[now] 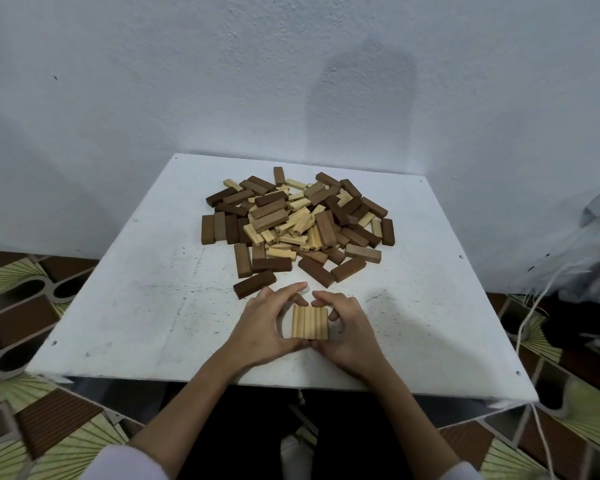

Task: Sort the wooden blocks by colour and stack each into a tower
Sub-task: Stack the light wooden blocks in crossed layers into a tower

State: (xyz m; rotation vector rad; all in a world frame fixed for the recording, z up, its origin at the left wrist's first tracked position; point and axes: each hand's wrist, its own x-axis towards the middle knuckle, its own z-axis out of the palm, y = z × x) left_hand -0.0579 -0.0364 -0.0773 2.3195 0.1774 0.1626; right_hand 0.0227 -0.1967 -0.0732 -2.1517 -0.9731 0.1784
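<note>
So closest to the camera you've got two bare forearms coming up over the near edge of a white square surface, scuffed and speckled with little dark marks. Both hands are curled around a small row of light blocks set side by side, long sides touching, near the front middle of the surface. The left hand cups the row's left side and the right hand cups its right, thumbs meeting at the near end and fingertips arching over the far end, so they're basically clamped on that row from both sides.

Left and right of the hands there's bare white board out to both edges, and a strip of it between the row and the pile behind.

Just beyond the fingertips a single dark block lies at an angle, and past that is the big jumbled pile of blocks in the middle of the surface, pale pine-coloured ones mostly in the centre, mid and dark brown ones around the outside, some overlapping.

The far edge sits close to a rough white wall. The floor has brown and green fan-pattern tiles, and a white cord trails down on the right.
</note>
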